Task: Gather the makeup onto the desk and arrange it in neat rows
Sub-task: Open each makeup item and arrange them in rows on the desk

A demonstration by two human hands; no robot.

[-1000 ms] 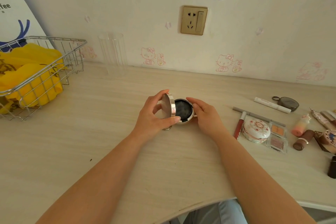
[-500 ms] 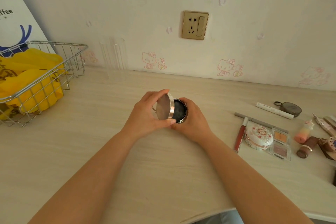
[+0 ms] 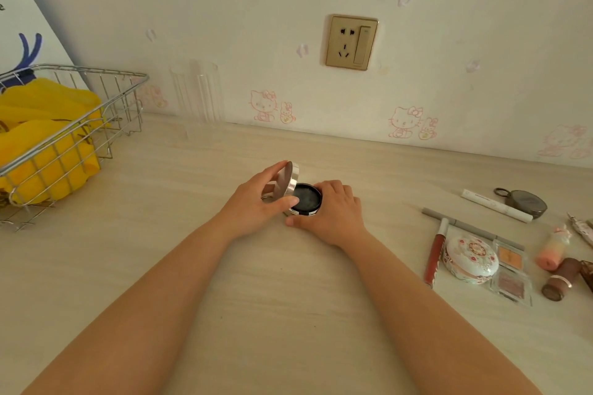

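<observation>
Compact: a round silver compact [image 3: 303, 199] sits mid-tabletop, its lid [image 3: 287, 183] raised nearly upright over a dark pan, well apart from the other makeup.
Left hand: the left hand [image 3: 253, 205] pinches the lid, fingers [image 3: 272, 171] curled over the top edge and thumb on the lower rim. It looks placed to swing the lid down shut.
Right hand: the right hand [image 3: 333, 212] wraps the base, its fingers bent round the far side and thumb low at the front, touching the tabletop [image 3: 288, 298]. I judge this steadies the base so the hinge can work without the case sliding.
Makeup cluster: off to the right lie a red lip gloss tube [image 3: 434, 253], a floral round compact [image 3: 471, 258] just beside it, two clear eyeshadow palettes [image 3: 510, 269], a grey pencil [image 3: 462, 224], a white pen-shaped tube [image 3: 495, 204], a dark round case [image 3: 526, 204], an orange bottle [image 3: 553, 250] and a brown lipstick [image 3: 560, 279]. They sit close together at mixed angles, not yet in rows.
Other things: a wire basket [image 3: 77, 125] with yellow contents stands at the far left, a clear ribbed tumbler [image 3: 197, 91] against the wall.
Stage: sorting seems barely begun; closing this compact would likely come before lining it up.
</observation>
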